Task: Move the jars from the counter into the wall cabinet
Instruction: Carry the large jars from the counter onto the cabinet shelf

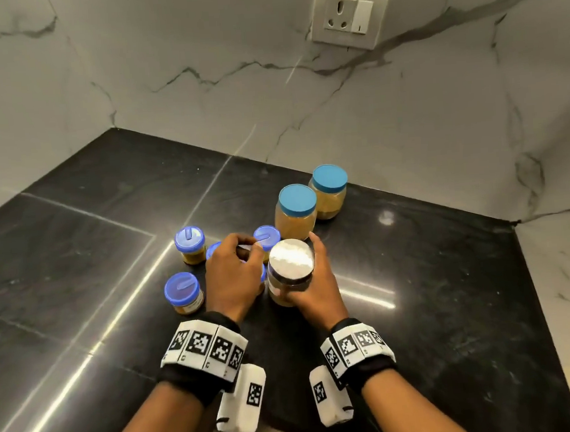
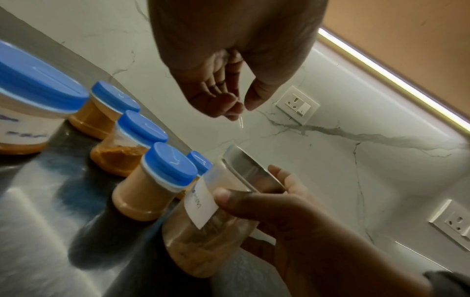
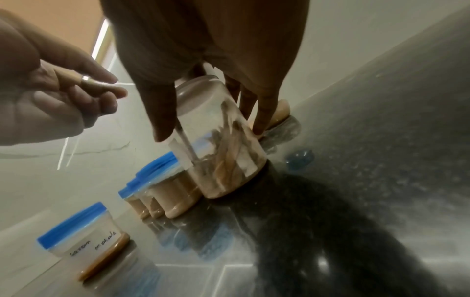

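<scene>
The right hand (image 1: 310, 281) grips the silver-lidded jar (image 1: 291, 271) at the counter's (image 1: 450, 288) centre; the left hand (image 1: 235, 275), at nine o'clock, hovers loosely curled, empty. Smooth, probably light (partly filled): hold mid-body.

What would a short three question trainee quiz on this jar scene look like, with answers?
1. True or false: the right hand grips the silver-lidded jar.
2. Which lid colour do the two big jars near the wall have: A red, B blue, C green?
3. Fill in: the left hand holds ____.

Key: 1 true. 2 B. 3 nothing; it hovers, fingers loosely curled, over the small blue-lidded jars.
</scene>
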`<state>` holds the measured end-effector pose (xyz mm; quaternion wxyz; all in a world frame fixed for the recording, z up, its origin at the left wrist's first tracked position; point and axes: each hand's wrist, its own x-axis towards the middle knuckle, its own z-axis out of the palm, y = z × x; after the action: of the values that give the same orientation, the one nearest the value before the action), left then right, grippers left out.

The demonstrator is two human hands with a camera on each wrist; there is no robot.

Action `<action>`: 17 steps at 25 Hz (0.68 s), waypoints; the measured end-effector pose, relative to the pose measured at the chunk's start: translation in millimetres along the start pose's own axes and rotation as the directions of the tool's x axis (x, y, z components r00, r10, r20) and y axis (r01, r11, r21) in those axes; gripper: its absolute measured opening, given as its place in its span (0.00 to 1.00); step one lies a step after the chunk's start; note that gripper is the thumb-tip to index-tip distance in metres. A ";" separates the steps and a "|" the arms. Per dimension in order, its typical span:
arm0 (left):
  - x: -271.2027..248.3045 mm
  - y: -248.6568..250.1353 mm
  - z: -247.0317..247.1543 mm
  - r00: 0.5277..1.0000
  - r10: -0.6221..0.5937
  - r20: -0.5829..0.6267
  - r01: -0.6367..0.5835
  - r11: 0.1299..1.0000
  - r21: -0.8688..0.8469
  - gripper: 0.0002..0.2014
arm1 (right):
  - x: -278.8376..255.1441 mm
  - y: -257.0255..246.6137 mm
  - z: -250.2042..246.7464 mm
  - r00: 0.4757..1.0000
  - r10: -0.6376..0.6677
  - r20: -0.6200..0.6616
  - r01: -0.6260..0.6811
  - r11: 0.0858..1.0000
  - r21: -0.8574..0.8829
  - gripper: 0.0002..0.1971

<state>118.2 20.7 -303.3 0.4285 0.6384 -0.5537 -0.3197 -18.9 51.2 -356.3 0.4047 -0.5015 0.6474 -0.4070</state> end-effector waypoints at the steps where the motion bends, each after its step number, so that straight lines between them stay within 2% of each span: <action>1: 4.2 4.5 5.9 1.000 -0.010 0.001 0.010 1.000 -0.012 0.06 | 1.8 2.0 -4.2 1.000 -0.004 -0.012 0.004 1.000 0.005 0.56; 5: 23.4 18.7 37.8 0.994 -0.059 0.094 0.064 0.997 -0.043 0.23 | 0.1 16.3 -46.2 0.994 0.046 -0.102 -0.047 0.999 -0.011 0.58; 9: 42.4 20.9 84.4 0.955 -0.177 0.237 0.165 0.984 0.069 0.47 | -9.3 36.4 -101.4 0.973 0.087 -0.214 -0.092 0.996 -0.014 0.60; 12: 56.7 25.5 111.0 0.958 -0.216 0.189 0.203 0.975 0.084 0.56 | -16.4 48.7 -126.3 0.965 0.082 -0.249 -0.092 0.995 -0.031 0.59; 14: 65.2 26.8 124.0 0.962 -0.229 0.146 0.214 0.970 0.113 0.58 | -19.7 55.8 -140.0 0.954 0.075 -0.292 -0.086 0.996 -0.025 0.58; 17: 72.4 24.9 134.6 0.962 -0.255 0.093 0.226 0.943 0.245 0.58 | -25.2 64.7 -156.0 0.945 0.084 -0.316 -0.090 0.996 -0.005 0.58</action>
<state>1.9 -76.8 -333.7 0.2736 0.7261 -0.5303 -0.3415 -180.7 105.4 -360.5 0.3088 -0.4050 0.7290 -0.4573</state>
